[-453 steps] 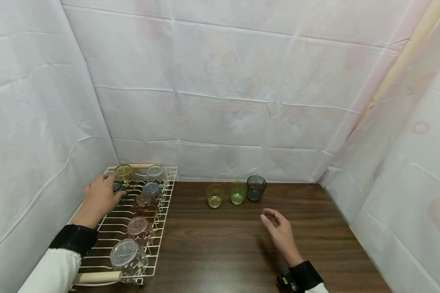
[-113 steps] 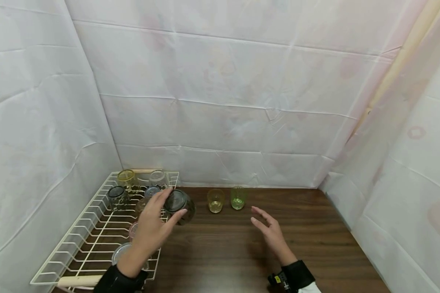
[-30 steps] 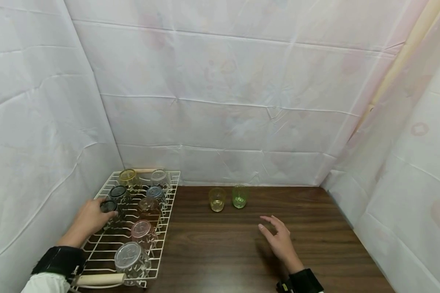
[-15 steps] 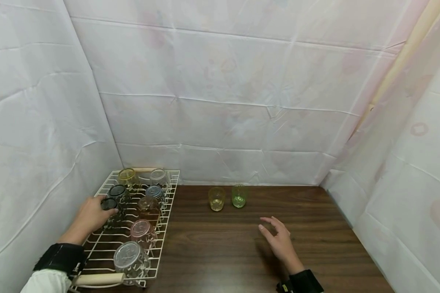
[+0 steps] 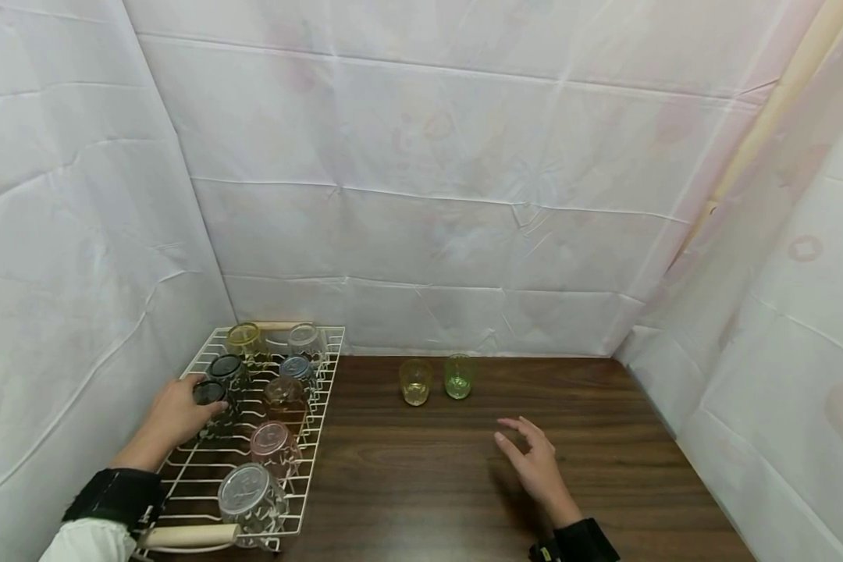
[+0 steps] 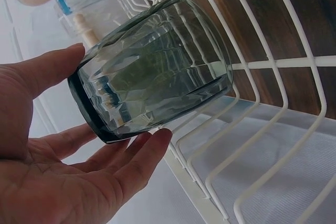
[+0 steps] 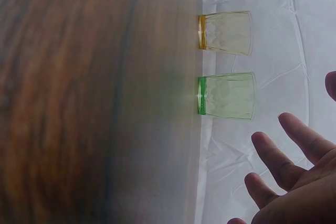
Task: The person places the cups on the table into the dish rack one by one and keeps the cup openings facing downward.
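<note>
My left hand (image 5: 176, 412) is at the left side of the dish rack (image 5: 193, 476), thumb and fingers around a dark grey drinking glass (image 6: 152, 72). That glass is upside down, its rim against the white wires in the left wrist view and its thick base towards my palm. Just behind it stands a second dark glass (image 5: 227, 370), also inverted. My right hand (image 5: 537, 468) hovers over the right part of the table with fingers loosely spread, holding nothing. Nearest to it are an upright green glass (image 7: 228, 95) and an upright yellow glass (image 7: 226, 32).
Other inverted glasses fill the rack: yellow (image 5: 244, 337), clear (image 5: 305, 341), blue (image 5: 297, 370), amber (image 5: 284, 394), pink (image 5: 272, 443) and a large clear one (image 5: 246, 492). A wooden handle (image 5: 191, 535) crosses the rack's front. White sheeting (image 5: 421, 195) encloses the brown table (image 5: 407, 476).
The dark glass stood upright beside the green one, then was carried inverted in my left hand; now it is on the rack's left side. Over the last second both hands have barely moved.
</note>
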`<state>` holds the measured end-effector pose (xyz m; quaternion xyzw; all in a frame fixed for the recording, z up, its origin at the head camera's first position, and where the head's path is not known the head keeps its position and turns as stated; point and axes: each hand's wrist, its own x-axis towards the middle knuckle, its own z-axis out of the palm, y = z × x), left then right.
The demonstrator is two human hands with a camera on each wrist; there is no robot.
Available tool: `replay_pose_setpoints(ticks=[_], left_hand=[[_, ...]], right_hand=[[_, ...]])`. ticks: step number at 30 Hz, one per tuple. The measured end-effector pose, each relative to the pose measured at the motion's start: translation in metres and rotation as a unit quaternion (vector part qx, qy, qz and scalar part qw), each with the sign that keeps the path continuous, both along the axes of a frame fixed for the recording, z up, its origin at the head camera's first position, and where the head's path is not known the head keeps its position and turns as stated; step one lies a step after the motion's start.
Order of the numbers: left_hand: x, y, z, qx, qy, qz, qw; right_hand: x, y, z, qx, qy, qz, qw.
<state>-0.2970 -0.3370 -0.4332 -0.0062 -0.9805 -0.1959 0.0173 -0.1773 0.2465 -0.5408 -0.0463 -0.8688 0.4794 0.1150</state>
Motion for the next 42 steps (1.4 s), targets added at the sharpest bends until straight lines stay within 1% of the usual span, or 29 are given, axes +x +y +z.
replay_pose_setpoints(ticks=[4,14,21,29,34,37,42], left_hand=[[0.001,-0.001,0.0,0.008,0.003,-0.004,1.0],[0.003,-0.007,-0.001,0.021,0.028,-0.02,0.9992],[0.005,-0.008,0.003,0.018,0.026,-0.016,0.9994],[0.009,-0.012,0.008,0.023,0.039,-0.027,0.9986],[0.009,-0.014,0.009,0.012,0.035,-0.025,0.999],[0.01,-0.013,0.011,0.014,0.031,-0.023,0.9992],[0.014,-0.01,0.014,0.021,0.037,-0.021,0.9989]], right_hand=[[0.0,0.0,0.001,0.003,-0.002,0.0,1.0],[-0.001,0.001,0.003,0.0,-0.006,0.001,1.0],[-0.002,0.001,0.005,-0.007,-0.01,0.001,1.0],[-0.001,-0.001,0.008,0.001,0.003,0.001,1.0],[0.0,-0.001,0.008,0.004,0.003,0.004,1.0],[-0.001,-0.001,0.008,0.0,0.001,0.007,1.0],[-0.001,0.0,0.011,0.004,0.003,0.01,1.0]])
